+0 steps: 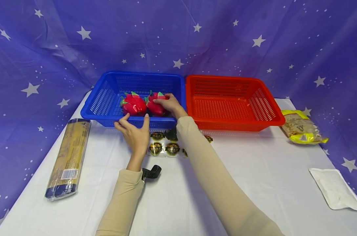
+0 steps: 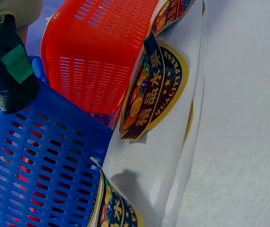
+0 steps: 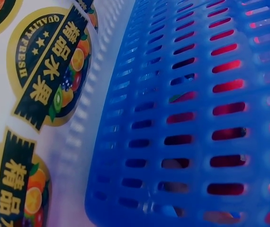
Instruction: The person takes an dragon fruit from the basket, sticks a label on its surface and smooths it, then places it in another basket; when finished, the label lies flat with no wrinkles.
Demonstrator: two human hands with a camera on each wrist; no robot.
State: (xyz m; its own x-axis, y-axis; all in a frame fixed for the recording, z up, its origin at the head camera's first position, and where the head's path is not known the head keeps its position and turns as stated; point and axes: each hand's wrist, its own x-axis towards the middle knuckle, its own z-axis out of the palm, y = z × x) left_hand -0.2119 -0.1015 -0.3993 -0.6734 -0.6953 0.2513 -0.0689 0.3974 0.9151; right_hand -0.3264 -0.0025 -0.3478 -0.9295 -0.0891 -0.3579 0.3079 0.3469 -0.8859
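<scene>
Two pink dragon fruits with green-tipped scales lie side by side in a blue plastic basket. Over the right-hand dragon fruit my right hand reaches in and grips it from its right side, thumb across the top. The other dragon fruit lies just to its left. At the basket's front rim is my left hand, thumb and fingers spread, fingertips right at the edge. Through the slotted blue wall in the right wrist view, patches of pink show.
A red basket adjoins the blue one on the right. In front lies a sheet of round fruit stickers, partly under my right sleeve. A long tan package lies left; a yellow-edged bag and white packet lie right.
</scene>
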